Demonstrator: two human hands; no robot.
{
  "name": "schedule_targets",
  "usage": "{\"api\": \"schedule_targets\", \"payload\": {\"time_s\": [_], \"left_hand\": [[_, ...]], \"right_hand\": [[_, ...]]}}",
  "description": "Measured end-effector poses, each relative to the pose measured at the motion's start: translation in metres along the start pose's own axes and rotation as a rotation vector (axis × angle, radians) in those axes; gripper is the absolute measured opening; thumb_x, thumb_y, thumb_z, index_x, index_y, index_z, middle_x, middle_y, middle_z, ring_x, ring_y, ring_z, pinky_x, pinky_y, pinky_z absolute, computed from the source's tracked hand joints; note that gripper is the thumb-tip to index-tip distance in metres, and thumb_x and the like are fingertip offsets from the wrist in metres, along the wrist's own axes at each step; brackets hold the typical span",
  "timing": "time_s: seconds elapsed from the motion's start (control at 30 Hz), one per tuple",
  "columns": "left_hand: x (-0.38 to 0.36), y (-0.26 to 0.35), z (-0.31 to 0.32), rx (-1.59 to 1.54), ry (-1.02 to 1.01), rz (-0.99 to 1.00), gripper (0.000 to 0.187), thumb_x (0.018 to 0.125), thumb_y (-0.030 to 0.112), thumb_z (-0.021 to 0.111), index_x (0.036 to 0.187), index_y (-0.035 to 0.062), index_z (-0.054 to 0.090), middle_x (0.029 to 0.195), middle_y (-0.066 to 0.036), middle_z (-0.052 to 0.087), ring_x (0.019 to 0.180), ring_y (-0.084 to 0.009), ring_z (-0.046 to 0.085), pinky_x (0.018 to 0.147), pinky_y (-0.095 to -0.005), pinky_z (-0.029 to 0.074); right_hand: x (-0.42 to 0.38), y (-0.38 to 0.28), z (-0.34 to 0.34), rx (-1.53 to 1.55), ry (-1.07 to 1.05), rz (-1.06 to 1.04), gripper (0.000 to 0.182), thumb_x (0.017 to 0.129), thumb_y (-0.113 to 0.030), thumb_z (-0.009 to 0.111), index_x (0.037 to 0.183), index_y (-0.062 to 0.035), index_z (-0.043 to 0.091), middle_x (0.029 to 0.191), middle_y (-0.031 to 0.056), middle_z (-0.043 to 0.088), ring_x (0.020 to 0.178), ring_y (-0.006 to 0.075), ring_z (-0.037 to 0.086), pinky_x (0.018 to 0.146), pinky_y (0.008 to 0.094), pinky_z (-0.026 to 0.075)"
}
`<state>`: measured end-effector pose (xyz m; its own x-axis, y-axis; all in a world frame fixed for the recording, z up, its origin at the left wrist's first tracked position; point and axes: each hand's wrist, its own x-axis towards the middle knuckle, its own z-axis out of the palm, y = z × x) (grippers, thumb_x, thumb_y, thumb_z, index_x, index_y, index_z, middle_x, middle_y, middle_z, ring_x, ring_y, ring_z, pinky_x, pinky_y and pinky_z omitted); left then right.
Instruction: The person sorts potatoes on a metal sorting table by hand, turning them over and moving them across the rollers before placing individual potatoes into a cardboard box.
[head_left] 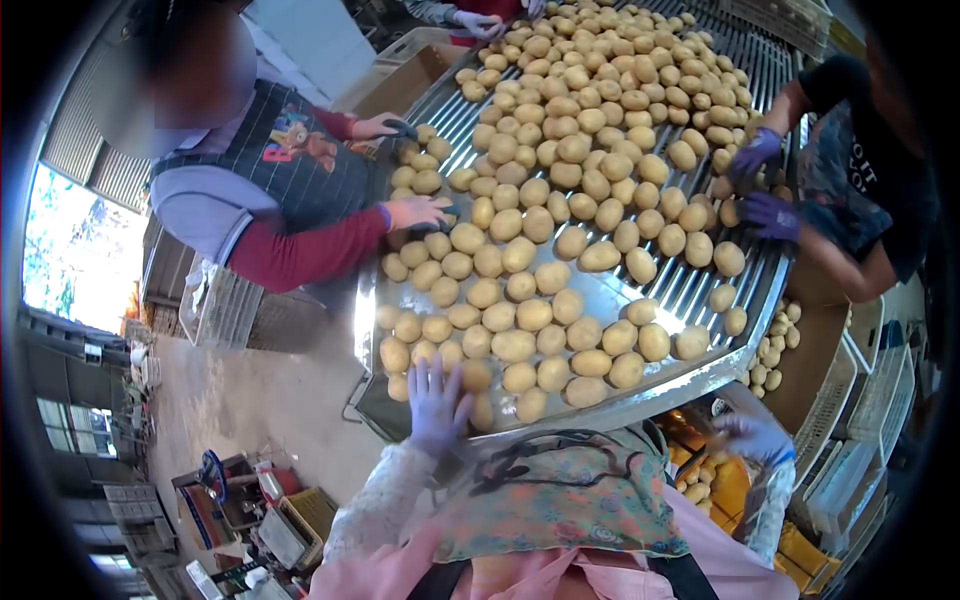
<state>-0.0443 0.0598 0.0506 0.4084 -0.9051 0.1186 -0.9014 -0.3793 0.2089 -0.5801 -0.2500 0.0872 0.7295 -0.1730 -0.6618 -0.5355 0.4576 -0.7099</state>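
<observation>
Many potatoes (513, 346) lie on a metal sorting table (640, 406) with a roller section. In a purple glove, my left hand (437, 405) is at the near left edge, its fingers spread beside the nearest potatoes. My right hand (755, 437), also gloved, hangs low at the right, past the table's near edge. Its fingers are blurred, and I cannot make out whether they hold anything. Under it, an orange container (735, 492) has potatoes inside.
At the left side stands a co-worker (290, 190) with both hands at the potatoes. Another co-worker (850, 180) reaches in from the right with purple gloves. A further person's gloved hand (480, 24) is at the far end. Crates (815, 425) stand at the right.
</observation>
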Motion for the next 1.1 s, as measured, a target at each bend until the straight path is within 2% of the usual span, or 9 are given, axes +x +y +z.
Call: {"api": "schedule_targets", "payload": {"time_s": [0.1, 0.17, 0.3, 0.43, 0.6, 0.73, 0.87, 1.0, 1.1], "left_hand": [[0.045, 0.036, 0.047, 0.06, 0.064, -0.152, 0.068, 0.093, 0.047, 0.062, 0.15, 0.0128, 0.049, 0.156, -0.019, 0.042, 0.14, -0.0559, 0.032, 0.117, -0.067, 0.021], [0.073, 0.066, 0.063, 0.001, 0.035, -0.139, 0.068, 0.093, 0.048, 0.06, 0.151, 0.0139, 0.048, 0.156, -0.017, 0.042, 0.142, -0.0537, 0.03, 0.118, -0.066, 0.019], [0.059, 0.067, 0.044, -0.039, 0.061, 0.085, 0.059, 0.095, 0.04, 0.062, 0.146, 0.0126, 0.053, 0.152, -0.018, 0.047, 0.141, -0.0488, 0.035, 0.117, -0.0614, 0.023], [-0.005, 0.022, 0.013, -0.165, -0.017, 0.127, 0.055, 0.094, 0.037, 0.062, 0.142, 0.0111, 0.056, 0.148, -0.019, 0.05, 0.139, -0.0436, 0.04, 0.117, -0.0568, 0.026], [-0.018, -0.025, 0.001, -0.269, 0.041, -0.254, 0.056, 0.094, 0.035, 0.061, 0.145, 0.0129, 0.053, 0.148, -0.022, 0.047, 0.135, -0.0404, 0.046, 0.113, -0.0581, 0.032], [0.036, -0.003, 0.027, 0.027, 0.142, -0.329, 0.059, 0.094, 0.036, 0.061, 0.146, 0.0095, 0.051, 0.146, -0.024, 0.049, 0.136, -0.0412, 0.046, 0.115, -0.0582, 0.03], [0.05, 0.03, 0.017, 0.022, -0.021, 0.082, 0.066, 0.093, 0.041, 0.063, 0.147, 0.0053, 0.049, 0.147, -0.026, 0.047, 0.139, -0.0456, 0.04, 0.117, -0.059, 0.027], [0.05, -0.042, 0.042, -0.279, 0.12, 0.119, 0.075, 0.093, 0.05, 0.06, 0.147, 0.0002, 0.047, 0.152, -0.027, 0.042, 0.143, -0.0494, 0.035, 0.116, -0.0638, 0.025], [0.106, -0.012, 0.048, 0.03, 0.09, -0.175, 0.08, 0.093, 0.054, 0.058, 0.146, -0.0044, 0.046, 0.154, -0.027, 0.04, 0.143, -0.0514, 0.034, 0.116, -0.066, 0.024]], "right_hand": [[0.009, -0.001, 0.001, -0.593, 0.226, -0.198, 0.036, 0.093, -0.007, 0.067, 0.127, 0.0012, 0.06, 0.127, 0.0054, 0.061, 0.111, 0.0167, 0.061, 0.09, 0.0308, 0.052], [0.051, -0.04, 0.034, -0.017, 0.508, -0.366, 0.039, 0.092, -0.006, 0.066, 0.131, -0.0021, 0.062, 0.132, 0.0069, 0.059, 0.12, 0.0173, 0.058, 0.095, 0.0314, 0.051], [0.138, -0.099, 0.07, -1.317, 0.73, -0.651, 0.063, 0.073, -0.038, 0.076, 0.133, -0.0213, 0.066, 0.149, 0.0184, 0.049, 0.131, 0.046, 0.046, 0.112, 0.0565, 0.035], [0.213, -0.095, 0.111, -1.433, 0.374, -0.825, 0.075, 0.063, -0.058, 0.08, 0.133, -0.0351, 0.065, 0.155, 0.0125, 0.044, 0.141, 0.0479, 0.036, 0.114, 0.0659, 0.027], [0.272, -0.121, 0.195, -1.581, 0.212, -0.9, 0.075, 0.063, -0.062, 0.079, 0.133, -0.0381, 0.064, 0.156, 0.0127, 0.043, 0.145, 0.0481, 0.032, 0.113, 0.0719, 0.024], [0.302, -0.115, 0.241, -1.515, -0.057, -1.079, 0.064, 0.067, -0.05, 0.08, 0.128, -0.0365, 0.066, 0.15, 0.012, 0.047, 0.141, 0.0448, 0.038, 0.112, 0.0636, 0.032], [0.302, -0.095, 0.186, -1.173, -0.167, -1.288, 0.035, 0.076, -0.035, 0.078, 0.11, -0.0262, 0.071, 0.135, 0.0088, 0.059, 0.123, 0.0381, 0.055, 0.1, 0.052, 0.046], [0.243, -0.123, 0.099, -1.214, 0.105, -0.934, 0.027, 0.079, -0.03, 0.076, 0.102, -0.0171, 0.07, 0.122, 0.0069, 0.064, 0.11, 0.0348, 0.062, 0.091, 0.0498, 0.048], [0.245, -0.153, 0.038, -1.312, 0.882, -0.97, 0.041, 0.082, -0.033, 0.073, 0.121, -0.0187, 0.069, 0.138, 0.0129, 0.058, 0.122, 0.0421, 0.054, 0.102, 0.0538, 0.043]]}}
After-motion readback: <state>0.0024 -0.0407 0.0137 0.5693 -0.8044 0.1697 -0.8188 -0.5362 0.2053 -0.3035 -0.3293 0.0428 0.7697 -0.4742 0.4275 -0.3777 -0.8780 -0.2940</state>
